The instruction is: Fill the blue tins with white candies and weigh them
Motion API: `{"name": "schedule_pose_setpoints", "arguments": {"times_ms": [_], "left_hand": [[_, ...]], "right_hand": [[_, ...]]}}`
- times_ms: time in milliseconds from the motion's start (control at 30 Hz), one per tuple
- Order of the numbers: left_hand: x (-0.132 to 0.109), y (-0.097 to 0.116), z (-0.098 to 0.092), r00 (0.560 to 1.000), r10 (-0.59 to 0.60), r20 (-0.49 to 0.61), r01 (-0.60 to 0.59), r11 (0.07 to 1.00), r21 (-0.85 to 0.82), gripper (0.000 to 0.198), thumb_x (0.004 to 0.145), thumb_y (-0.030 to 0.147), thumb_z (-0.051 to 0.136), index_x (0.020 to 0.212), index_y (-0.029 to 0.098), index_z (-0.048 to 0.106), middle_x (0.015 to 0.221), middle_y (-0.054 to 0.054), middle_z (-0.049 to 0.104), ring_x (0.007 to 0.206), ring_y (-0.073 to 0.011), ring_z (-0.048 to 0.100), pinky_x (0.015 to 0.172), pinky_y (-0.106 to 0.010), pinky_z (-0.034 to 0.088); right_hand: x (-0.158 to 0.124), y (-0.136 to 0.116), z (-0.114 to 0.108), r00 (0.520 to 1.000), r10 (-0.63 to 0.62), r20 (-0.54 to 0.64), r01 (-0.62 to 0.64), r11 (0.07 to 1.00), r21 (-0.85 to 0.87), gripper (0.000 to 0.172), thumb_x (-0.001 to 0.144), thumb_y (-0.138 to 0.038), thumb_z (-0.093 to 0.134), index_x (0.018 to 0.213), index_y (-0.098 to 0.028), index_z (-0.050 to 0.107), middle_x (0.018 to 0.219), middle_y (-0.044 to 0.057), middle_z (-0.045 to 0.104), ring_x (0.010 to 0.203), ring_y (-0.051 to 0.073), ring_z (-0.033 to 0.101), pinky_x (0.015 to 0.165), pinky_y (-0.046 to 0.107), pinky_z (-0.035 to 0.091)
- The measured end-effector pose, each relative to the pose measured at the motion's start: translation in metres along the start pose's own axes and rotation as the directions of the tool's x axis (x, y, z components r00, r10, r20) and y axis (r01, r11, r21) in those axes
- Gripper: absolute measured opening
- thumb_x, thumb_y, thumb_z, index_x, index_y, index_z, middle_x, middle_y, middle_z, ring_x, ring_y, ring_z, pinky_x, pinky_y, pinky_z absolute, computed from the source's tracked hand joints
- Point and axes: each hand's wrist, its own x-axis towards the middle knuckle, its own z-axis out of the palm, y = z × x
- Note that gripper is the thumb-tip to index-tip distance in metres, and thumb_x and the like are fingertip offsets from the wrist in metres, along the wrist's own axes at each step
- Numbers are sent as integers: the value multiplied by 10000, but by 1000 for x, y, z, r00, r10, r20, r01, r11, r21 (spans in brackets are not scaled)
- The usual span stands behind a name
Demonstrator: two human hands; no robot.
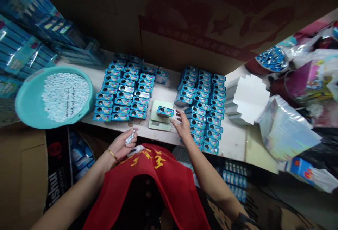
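Note:
My left hand (123, 144) is cupped palm-up near my chest and holds a few small white candies (130, 138). My right hand (182, 124) reaches forward with fingers spread, just right of a small blue tin (165, 111) that sits on a pale green scale (160, 116); the hand holds nothing. A teal basin (25, 108) full of white candies stands at the left. Rows of blue tins lie in a left block (124, 89) and a right block (206, 99) on either side of the scale.
A stack of white folded cartons (245, 99) and shiny foil bags (282, 131) lie at the right. Blue packaged goods (29, 43) pile up at the far left. A big cardboard wall (185, 22) backs the table. Boxes stand under the table.

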Motion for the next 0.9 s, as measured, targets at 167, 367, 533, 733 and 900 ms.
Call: {"name": "schedule_pose_setpoints", "arguments": {"times_ms": [167,367,533,733,900], "left_hand": [[18,4,39,990,139,5,-131,918,375,229,714,204,591,923,110,587,641,-7,490,476,-27,418,337,-107,235],[65,12,91,910,395,130,-338,520,785,261,663,292,599,856,119,632,532,18,506,429,-63,415,394,-177,298],[91,15,100,861,439,256,-398,268,877,297,631,300,620,878,141,660,533,18,543,470,-98,464,518,-232,377],[98,15,101,856,407,318,-400,133,907,485,690,332,565,1120,107,553,591,-1,569,467,-110,469,540,-250,396],[100,17,103,839,435,328,-408,102,907,480,644,309,623,1095,149,579,639,-12,582,531,-121,468,590,-251,384]], "right_hand": [[4,-2,2,998,1,-67,-1,1000,6,467,745,-305,550,1190,-222,435,1145,90,489,947,184,525,774,337,478],[-18,-3,-11,993,23,-114,-21,1000,16,347,781,-286,504,1119,-205,501,1098,87,519,922,172,538,764,333,485],[-41,6,-22,988,95,-120,-94,995,11,297,785,-283,492,1065,-196,542,1055,86,544,875,166,555,759,342,485],[-51,4,-31,983,148,-105,-149,989,5,284,794,-267,484,1060,-189,545,1062,88,566,876,164,564,789,346,471],[-45,-2,-32,989,114,-98,-114,993,7,264,795,-265,488,1039,-194,561,1016,74,588,872,158,565,785,329,471]]}}
